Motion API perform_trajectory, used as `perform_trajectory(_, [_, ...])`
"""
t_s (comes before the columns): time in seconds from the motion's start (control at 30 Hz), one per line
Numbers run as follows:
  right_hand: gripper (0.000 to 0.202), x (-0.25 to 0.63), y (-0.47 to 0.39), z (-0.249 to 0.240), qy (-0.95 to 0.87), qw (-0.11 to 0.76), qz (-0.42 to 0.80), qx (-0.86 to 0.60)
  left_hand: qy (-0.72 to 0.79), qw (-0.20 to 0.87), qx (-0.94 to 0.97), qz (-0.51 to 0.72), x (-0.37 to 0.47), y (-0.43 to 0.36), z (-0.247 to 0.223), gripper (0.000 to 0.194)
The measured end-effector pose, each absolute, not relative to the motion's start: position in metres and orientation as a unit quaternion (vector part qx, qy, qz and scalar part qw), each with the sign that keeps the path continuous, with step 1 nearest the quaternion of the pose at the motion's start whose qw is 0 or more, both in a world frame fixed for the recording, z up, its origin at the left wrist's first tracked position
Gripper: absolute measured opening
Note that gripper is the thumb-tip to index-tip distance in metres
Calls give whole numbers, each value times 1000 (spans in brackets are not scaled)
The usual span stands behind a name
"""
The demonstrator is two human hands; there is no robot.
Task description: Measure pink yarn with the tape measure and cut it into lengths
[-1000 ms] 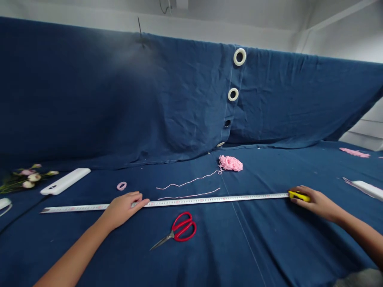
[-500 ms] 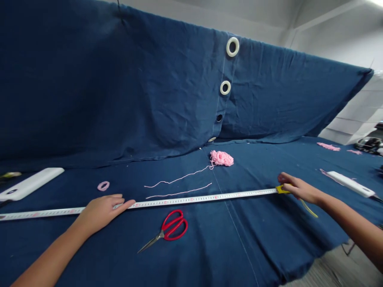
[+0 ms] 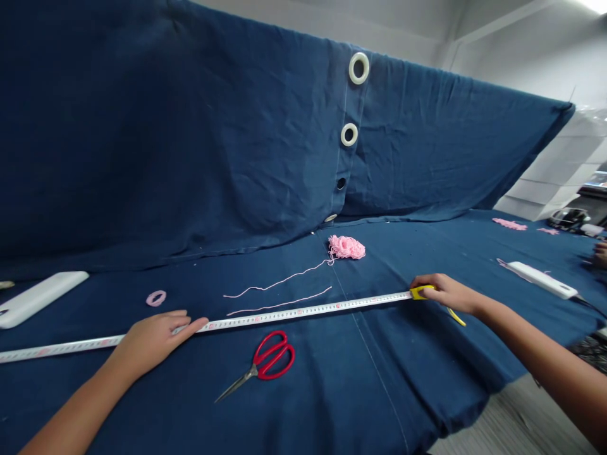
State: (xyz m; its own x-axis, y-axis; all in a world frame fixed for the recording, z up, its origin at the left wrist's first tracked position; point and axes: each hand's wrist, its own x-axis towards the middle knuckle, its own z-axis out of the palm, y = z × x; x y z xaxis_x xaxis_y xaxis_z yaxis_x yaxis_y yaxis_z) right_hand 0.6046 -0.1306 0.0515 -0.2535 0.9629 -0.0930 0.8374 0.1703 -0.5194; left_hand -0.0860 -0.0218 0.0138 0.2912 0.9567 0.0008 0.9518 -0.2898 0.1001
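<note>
A long white tape measure [image 3: 303, 311] lies flat across the blue cloth [image 3: 332, 392], going from the far left edge to the right. The left hand [image 3: 152, 338] rests on top of the tape, palm down, with its fingers straight and close together, pressing the tape onto the cloth. The right hand [image 3: 443, 292] is at the right end of the tape. Its fingers are curled shut around the yellow case [image 3: 422, 291] of the tape, and a thin yellow strap [image 3: 456, 316] hangs out just beside the hand.

Red scissors [image 3: 265, 363] lie closed on the cloth, just near of the tape, between the two hands. On the far side of the tape lie two loose pink strings [image 3: 279, 302]. One of them runs up to a small heap of pink yarn [image 3: 347, 247]. A little pink loop [image 3: 156, 298] sits far of the left hand. A flat white box [image 3: 38, 297] lies at the left, and another white one [image 3: 540, 280] lies at the right. The cloth also hangs up behind like a wall, with white rings [image 3: 358, 67] in it.
</note>
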Motion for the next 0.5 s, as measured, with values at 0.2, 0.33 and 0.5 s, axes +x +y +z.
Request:
perform_trajectory(0.2, [41, 597, -134, 56, -739, 132, 248, -612, 592, 43, 803, 44, -87, -22, 14, 57])
perform_trajectory(0.33, [47, 591, -137, 60, -727, 140, 261, -619, 600, 42, 798, 38, -87, -24, 15, 59])
perform_trajectory(0.5, [40, 592, -135, 59, -734, 128, 243, -621, 603, 49, 796, 8, -85, -25, 18, 63])
